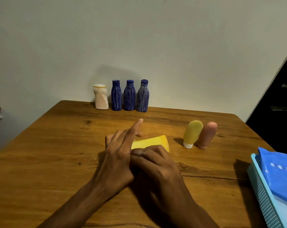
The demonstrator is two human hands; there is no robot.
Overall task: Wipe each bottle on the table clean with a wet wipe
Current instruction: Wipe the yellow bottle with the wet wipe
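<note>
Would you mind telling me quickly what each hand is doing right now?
Left hand: grips the lying yellow bottle, forefinger stretched out straight.
Right hand: fingers curled over the same bottle; whether a wipe is under them cannot be told.

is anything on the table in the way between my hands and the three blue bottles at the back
Nothing visible. The left hand and right hand are on the yellow bottle lying mid-table, and only bare table lies between it and the blue bottles. The two upright tubes stand off to the right, outside that path.
</note>
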